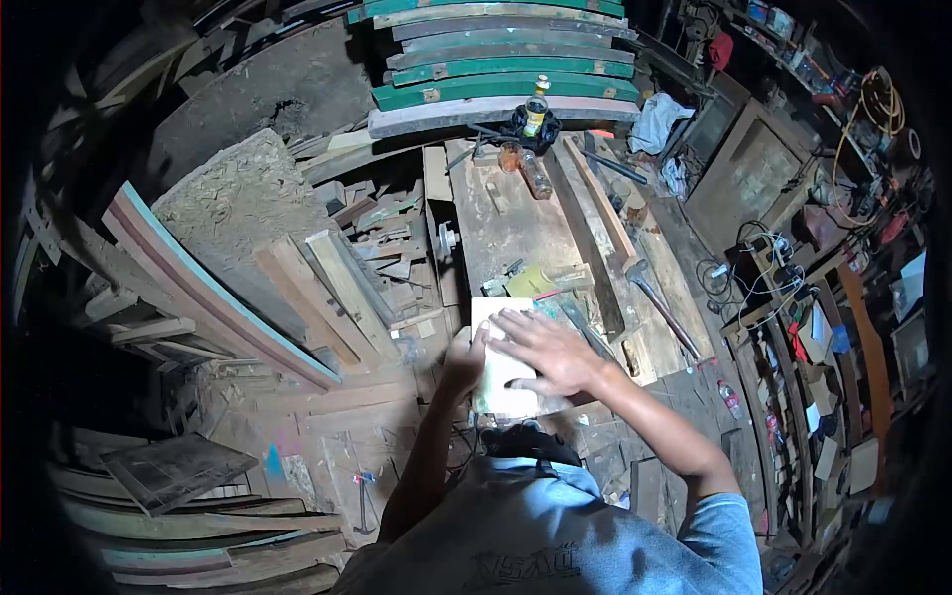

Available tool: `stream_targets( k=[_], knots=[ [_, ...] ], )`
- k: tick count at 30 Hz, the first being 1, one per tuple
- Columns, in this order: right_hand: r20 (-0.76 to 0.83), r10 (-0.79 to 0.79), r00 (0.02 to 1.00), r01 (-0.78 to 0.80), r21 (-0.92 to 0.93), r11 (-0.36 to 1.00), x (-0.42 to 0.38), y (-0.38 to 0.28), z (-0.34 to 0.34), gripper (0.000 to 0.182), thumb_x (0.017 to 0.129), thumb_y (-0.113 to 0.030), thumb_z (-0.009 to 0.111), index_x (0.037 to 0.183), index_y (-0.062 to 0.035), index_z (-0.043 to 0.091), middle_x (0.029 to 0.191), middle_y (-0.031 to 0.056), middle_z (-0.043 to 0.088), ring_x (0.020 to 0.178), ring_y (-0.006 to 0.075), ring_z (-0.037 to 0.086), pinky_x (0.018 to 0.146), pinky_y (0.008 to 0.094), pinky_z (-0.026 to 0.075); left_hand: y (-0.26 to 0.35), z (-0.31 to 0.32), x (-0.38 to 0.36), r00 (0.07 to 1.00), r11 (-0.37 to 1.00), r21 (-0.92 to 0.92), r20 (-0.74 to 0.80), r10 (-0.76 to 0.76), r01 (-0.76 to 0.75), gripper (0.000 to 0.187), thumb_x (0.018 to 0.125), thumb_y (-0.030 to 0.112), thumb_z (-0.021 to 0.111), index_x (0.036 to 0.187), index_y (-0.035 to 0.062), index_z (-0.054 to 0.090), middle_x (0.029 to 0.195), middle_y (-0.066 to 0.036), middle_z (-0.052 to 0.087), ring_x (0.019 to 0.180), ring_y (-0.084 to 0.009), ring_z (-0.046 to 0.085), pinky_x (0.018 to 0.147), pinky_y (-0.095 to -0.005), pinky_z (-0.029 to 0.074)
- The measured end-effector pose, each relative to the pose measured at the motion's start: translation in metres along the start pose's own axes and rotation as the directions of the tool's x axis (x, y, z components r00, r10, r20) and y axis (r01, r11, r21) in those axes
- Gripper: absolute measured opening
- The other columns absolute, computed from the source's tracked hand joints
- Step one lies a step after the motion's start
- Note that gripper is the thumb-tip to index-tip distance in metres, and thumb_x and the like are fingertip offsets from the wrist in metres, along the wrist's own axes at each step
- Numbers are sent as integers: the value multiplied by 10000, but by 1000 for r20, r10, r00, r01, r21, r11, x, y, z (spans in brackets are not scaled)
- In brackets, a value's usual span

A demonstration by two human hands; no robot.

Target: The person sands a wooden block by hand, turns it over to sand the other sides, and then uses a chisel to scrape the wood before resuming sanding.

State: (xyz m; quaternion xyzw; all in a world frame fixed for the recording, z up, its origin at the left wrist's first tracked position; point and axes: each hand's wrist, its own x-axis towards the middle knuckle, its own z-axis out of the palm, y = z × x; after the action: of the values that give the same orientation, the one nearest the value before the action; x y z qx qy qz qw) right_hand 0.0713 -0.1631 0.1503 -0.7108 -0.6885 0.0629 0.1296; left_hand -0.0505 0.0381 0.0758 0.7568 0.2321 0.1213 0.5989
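A pale, brightly lit flat board [506, 399] lies at the near end of the wooden workbench [501, 243]. My left hand [462, 365] grips the board's left edge, its fingers partly hidden. Across the top face of the board, my right hand [547, 354] rests palm down with its fingers spread. Just beyond the board are a yellow-green piece [532, 282] and some small tools, partly covered.
A hammer [662, 305] lies to the right on the bench. Farther back stand a bottle with a yellow label [535, 111] and a jar [510, 156]. Green-edged planks [506, 91] are stacked behind. Curved beams [218, 288] lean at left; cables [764, 260] hang at right.
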Motion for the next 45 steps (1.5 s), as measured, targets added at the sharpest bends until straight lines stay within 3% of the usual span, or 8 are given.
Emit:
stream_targets(
  k=[8, 19, 23, 27, 32, 35, 38, 45],
  knots=[
    [-293, 865, 408, -580, 649, 493, -3, 54, 58, 738, 1094, -506, 633, 1577, 38, 510, 1493, 301, 647, 1439, 438, 586, 1242, 513, 412, -49, 19, 0, 986, 970, 241, -165, 14, 27, 450, 1179, 357, 456, 1212, -56, 631, 1096, -352, 717, 1073, -540, 696, 915, -559, 550],
    [-171, 849, 499, -350, 857, 378, 20, -26, 66, 593, 1067, -325, 741, 1382, 138, 548, 1193, 301, 769, 1153, 371, 768, 1000, 442, 577, 28, 35, 4, 994, 995, 95, -109, 12, -2, 349, 1125, 263, 631, 1249, -51, 719, 955, -241, 777, 904, -364, 783, 783, -454, 601],
    [-122, 825, 551, -418, 816, 400, 14, -33, 33, 511, 1069, -301, 731, 1355, 90, 570, 1111, 258, 798, 1080, 372, 789, 969, 461, 583, -69, 50, 66, 545, 524, 813, -327, 772, -255, 315, 1155, 220, 591, 1243, -55, 716, 756, -133, 676, 697, -259, 688, 635, -399, 544],
    [-173, 865, 470, -428, 813, 395, 0, -27, 53, 498, 1101, -325, 683, 1390, 62, 563, 1181, 290, 781, 1155, 438, 763, 1001, 495, 572, 2, 12, 70, 912, 956, -283, -407, -45, -79, 204, 1057, 183, 744, 1147, 5, 706, 969, -80, 752, 928, -274, 734, 769, -391, 577],
    [-229, 829, 511, -452, 748, 486, 1, -37, 45, 471, 1121, -318, 642, 1417, 34, 537, 1190, 340, 759, 1161, 498, 741, 990, 526, 572, 43, 22, 31, 696, 614, 404, 83, 714, -678, 279, 922, 89, 834, 1152, 17, 692, 1114, -171, 748, 1087, -350, 725, 977, -444, 571],
    [-141, 813, 565, -471, 753, 458, -1, -51, 13, 452, 1118, -298, 650, 1405, 34, 540, 1156, 333, 769, 1120, 493, 756, 967, 526, 580, 6, 12, 73, 334, 417, 629, -253, 908, -656, 124, 1028, 93, 717, 1043, -30, 701, 1043, -211, 740, 988, -400, 715, 913, -507, 572],
    [-251, 810, 530, -428, 745, 512, -4, -50, 13, 456, 1111, -272, 660, 1418, 41, 536, 1110, 322, 780, 1082, 486, 770, 948, 526, 586, 66, -21, 56, 763, 817, 402, -338, 552, -413, 214, 1092, 107, 600, 1153, -32, 751, 1141, -206, 753, 1107, -392, 713, 1019, -474, 551],
    [-223, 885, 407, -420, 815, 399, 2, -40, 27, 527, 1188, -389, 468, 1427, 72, 560, 1256, 373, 718, 1232, 520, 698, 1042, 536, 529, 67, 14, -1, 772, 472, 661, 270, 576, -583, 830, 980, 418, 792, 1626, -21, 510, 1769, -282, 310, 1647, -482, 246, 1306, -681, 192]
  ],
)
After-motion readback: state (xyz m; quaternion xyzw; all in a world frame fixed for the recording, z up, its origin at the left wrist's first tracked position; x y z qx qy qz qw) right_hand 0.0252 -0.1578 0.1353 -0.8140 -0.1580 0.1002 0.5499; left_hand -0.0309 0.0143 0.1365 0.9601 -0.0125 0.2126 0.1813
